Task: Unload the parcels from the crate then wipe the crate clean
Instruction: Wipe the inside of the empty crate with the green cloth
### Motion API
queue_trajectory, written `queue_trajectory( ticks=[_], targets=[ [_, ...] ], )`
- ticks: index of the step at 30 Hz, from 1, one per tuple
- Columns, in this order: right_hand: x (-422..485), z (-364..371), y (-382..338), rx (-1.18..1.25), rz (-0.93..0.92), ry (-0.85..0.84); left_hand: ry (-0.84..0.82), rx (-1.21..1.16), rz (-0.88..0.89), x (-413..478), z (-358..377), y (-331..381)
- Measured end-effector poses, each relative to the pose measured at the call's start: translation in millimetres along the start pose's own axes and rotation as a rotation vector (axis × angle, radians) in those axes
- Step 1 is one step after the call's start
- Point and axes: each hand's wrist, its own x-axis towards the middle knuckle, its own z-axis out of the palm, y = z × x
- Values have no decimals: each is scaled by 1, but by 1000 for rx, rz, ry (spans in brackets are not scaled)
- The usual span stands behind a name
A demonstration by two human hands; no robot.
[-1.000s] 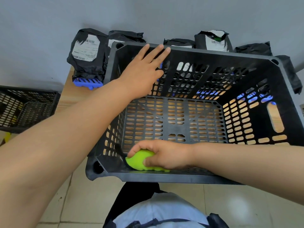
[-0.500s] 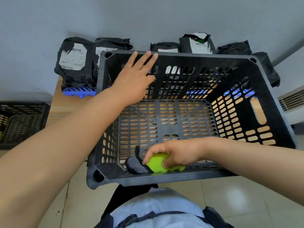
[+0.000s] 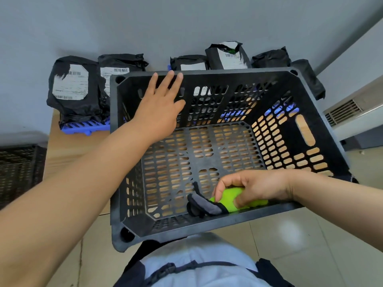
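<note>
A black slotted crate (image 3: 323, 141) stands on a wooden table with no parcels inside. My left hand (image 3: 159, 108) lies flat with straight fingers against the inside of the crate's far wall, near its left corner. My right hand (image 3: 255, 187) grips a bunched green and grey cloth (image 3: 219, 204) low against the near wall, on the crate floor. Several black parcels (image 3: 72, 88) with white labels stand along the wall behind the crate.
A blue slotted tray (image 3: 83, 126) lies under the left parcels. A second dark crate (image 3: 18, 168) sits lower at the far left. A white vent unit (image 3: 352, 112) stands at the right. Tiled floor lies below the table edge.
My right hand has slid the cloth from the near left corner rightward along the near wall, trailing its grey end. My left hand stays on the far wall.
</note>
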Motion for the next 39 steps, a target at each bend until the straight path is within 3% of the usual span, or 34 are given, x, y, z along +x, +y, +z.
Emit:
queue_trajectory(
  ticks=[11,15,30,39],
  targets=[
    [57,58,-76,-215,-111,-70,-12,-30,11,-1,-2,-1],
    [67,70,-86,-148,-150,-67,-8,-55,14,0,-1,-3],
    [24,39,-51,-12,-283,-105,-82,105,12,3,-6,3],
    [-26,-14,6,-30,-191,-73,-121,201,17,9,-17,26]
  ],
)
